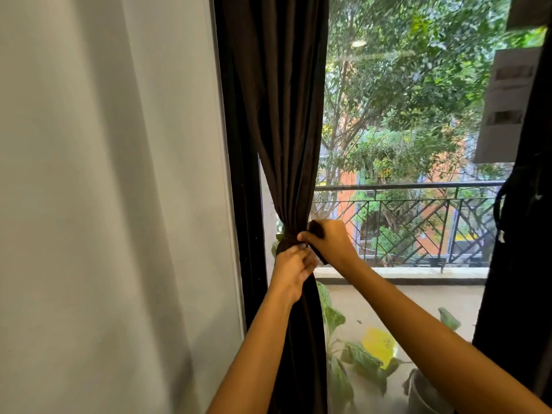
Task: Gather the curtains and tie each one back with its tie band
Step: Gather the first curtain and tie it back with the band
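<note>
left hand (294,265) – grips gathered dark brown fabric curtain (280,115) | right hand (330,242) – just beside, pinches dark tie band (316,231) wrapped around it

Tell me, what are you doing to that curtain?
A person is tying back the dark brown fabric curtain at the left side of the window. It is already gathered into a bunch, with the dark cloth tie band wrapped round it. The left hand grips the bunch just below the band, and the right hand holds the band's loose end beside it. The band does not look fastened yet. A second dark curtain hangs at the right edge; whether it is tied cannot be told.
</note>
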`<state>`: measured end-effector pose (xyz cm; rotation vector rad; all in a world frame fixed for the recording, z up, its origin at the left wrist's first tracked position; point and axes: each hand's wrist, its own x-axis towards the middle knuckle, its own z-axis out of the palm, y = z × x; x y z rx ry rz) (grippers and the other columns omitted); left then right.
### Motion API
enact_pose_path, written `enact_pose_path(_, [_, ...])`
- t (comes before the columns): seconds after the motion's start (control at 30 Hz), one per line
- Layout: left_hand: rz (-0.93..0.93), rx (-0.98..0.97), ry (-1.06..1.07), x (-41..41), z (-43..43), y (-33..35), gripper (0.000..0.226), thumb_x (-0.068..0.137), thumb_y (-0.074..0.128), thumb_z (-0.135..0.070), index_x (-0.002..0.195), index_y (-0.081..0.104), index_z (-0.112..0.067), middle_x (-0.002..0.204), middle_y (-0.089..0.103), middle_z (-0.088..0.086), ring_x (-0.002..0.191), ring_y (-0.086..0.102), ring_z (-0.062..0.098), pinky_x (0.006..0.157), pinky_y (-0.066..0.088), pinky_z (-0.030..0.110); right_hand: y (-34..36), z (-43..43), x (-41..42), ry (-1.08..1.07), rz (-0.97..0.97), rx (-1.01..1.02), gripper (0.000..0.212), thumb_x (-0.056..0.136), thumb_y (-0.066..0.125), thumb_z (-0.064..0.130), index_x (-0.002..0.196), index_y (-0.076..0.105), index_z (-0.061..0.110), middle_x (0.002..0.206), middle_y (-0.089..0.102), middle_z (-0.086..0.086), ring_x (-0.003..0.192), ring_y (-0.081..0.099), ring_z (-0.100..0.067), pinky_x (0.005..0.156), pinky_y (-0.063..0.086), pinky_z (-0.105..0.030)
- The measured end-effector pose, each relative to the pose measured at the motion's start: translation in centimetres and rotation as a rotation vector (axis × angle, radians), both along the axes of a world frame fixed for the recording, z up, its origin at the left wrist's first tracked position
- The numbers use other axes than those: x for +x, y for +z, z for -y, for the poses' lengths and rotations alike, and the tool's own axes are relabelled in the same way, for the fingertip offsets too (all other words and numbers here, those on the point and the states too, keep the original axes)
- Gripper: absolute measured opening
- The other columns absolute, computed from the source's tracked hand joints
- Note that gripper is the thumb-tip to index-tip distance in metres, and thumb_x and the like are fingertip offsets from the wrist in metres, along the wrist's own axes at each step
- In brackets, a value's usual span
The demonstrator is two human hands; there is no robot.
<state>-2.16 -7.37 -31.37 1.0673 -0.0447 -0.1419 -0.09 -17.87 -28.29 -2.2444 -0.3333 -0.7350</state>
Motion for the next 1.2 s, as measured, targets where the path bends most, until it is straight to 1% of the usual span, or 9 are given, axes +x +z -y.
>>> enact_pose_path(0.17, [0.002, -0.025, -0.014, 0.7, 0.5, 0.3, 0.03, 0.097, 0.037, 0.004, 0.079, 0.058, -0.008, 0.058, 0.056, 0.0, 0.052, 0.053, 0.006, 0.063, 0.053, 0.024, -2.4, -1.5, -0.8, -0.152, 0.061, 0.481, 0.02, 0.069, 0.083, 0.022, 0.067, 0.065, 0.014, 0.059, 0.058, 0.01, 0.054, 0.053, 0.002, 0.05, 0.038, -0.006])
enact_pose_path(0.27, [-0.043, -0.081, -0.051, 1.0, 0.4, 0.4, 0.028, 0.099, 0.04, -0.005, 0.087, 0.065, -0.01, 0.073, 0.06, 0.005, 0.066, 0.055, 0.012, 0.063, 0.052, 0.026, -2.6, -2.0, -1.1, -0.165, 0.075, 0.646, 0.019, 0.069, 0.083, 0.023, 0.069, 0.066, 0.015, 0.063, 0.063, 0.009, 0.059, 0.059, -0.001, 0.051, 0.041, -0.007])
enact_pose_path(0.4, [-0.068, -0.061, -0.102, 1.4, -0.1, 0.7, 0.022, 0.1, 0.044, -0.016, 0.101, 0.065, -0.01, 0.078, 0.071, 0.003, 0.069, 0.066, 0.012, 0.057, 0.056, 0.027, -3.4, -2.7, -0.7, -0.225, 0.061, 0.564, 0.024, 0.079, 0.072, 0.038, 0.077, 0.067, 0.014, 0.07, 0.066, 0.003, 0.067, 0.062, -0.009, 0.059, 0.047, -0.025])
enact_pose_path(0.57, [-0.027, 0.012, -0.104, 1.7, -1.1, 1.0, 0.017, 0.098, 0.045, -0.006, 0.09, 0.06, -0.008, 0.052, 0.066, -0.001, 0.046, 0.063, 0.005, 0.059, 0.057, 0.03, -2.8, -2.0, -0.8, -0.066, 0.042, 0.499, 0.015, 0.08, 0.073, 0.025, 0.069, 0.066, 0.018, 0.062, 0.062, 0.011, 0.057, 0.057, 0.008, 0.052, 0.039, -0.007])
enact_pose_path(0.7, [-0.043, 0.052, -0.081, 2.4, -1.8, 0.7, 0.012, 0.094, 0.053, -0.004, 0.089, 0.064, -0.007, 0.064, 0.071, -0.001, 0.069, 0.067, 0.011, 0.064, 0.055, 0.025, -1.9, -0.4, -0.1, -0.046, -0.018, 0.344, 0.014, 0.077, 0.075, 0.031, 0.066, 0.069, 0.026, 0.061, 0.065, 0.008, 0.055, 0.057, 0.004, 0.051, 0.039, -0.01])
enact_pose_path(0.77, [-0.061, 0.061, -0.083, 2.6, -2.2, 0.8, 0.007, 0.091, 0.058, -0.004, 0.088, 0.065, -0.004, 0.066, 0.072, 0.003, 0.072, 0.065, 0.013, 0.064, 0.056, 0.023, -1.5, 0.3, 0.2, -0.025, -0.053, 0.322, 0.012, 0.077, 0.075, 0.032, 0.069, 0.07, 0.025, 0.064, 0.067, 0.008, 0.059, 0.059, 0.002, 0.054, 0.042, -0.012])
enact_pose_path(0.93, [-0.093, 0.092, -0.062, 3.2, -4.0, 0.3, 0.003, 0.086, 0.065, -0.003, 0.088, 0.067, -0.003, 0.08, 0.07, 0.011, 0.072, 0.065, 0.016, 0.063, 0.057, 0.023, -3.0, 0.4, 0.5, 0.14, -0.226, 0.594, 0.012, 0.083, 0.071, 0.016, 0.071, 0.068, 0.018, 0.059, 0.062, 0.003, 0.051, 0.057, -0.006, 0.051, 0.046, -0.021])
enact_pose_path(1.03, [-0.069, 0.12, 0.018, 3.4, -4.4, 0.0, 0.006, 0.083, 0.069, -0.008, 0.088, 0.068, -0.005, 0.076, 0.07, 0.007, 0.067, 0.066, 0.014, 0.058, 0.055, 0.022, -4.5, -0.5, 0.6, 0.283, -0.391, 0.797, 0.011, 0.088, 0.062, 0.003, 0.079, 0.064, 0.009, 0.065, 0.06, -0.005, 0.051, 0.06, -0.006, 0.05, 0.049, -0.017])
enact_pose_path(1.2, [0.047, 0.241, 0.075, 3.1, -4.6, 0.3, 0.021, 0.082, 0.072, -0.019, 0.095, 0.068, -0.003, 0.086, 0.07, 0.01, 0.077, 0.068, 0.015, 0.056, 0.055, 0.02, -5.6, -2.1, 0.4, 0.337, -0.422, 0.875, 0.013, 0.085, 0.059, -0.01, 0.083, 0.059, 0.003, 0.071, 0.062, -0.012, 0.063, 0.066, -0.017, 0.061, 0.057, -0.025])
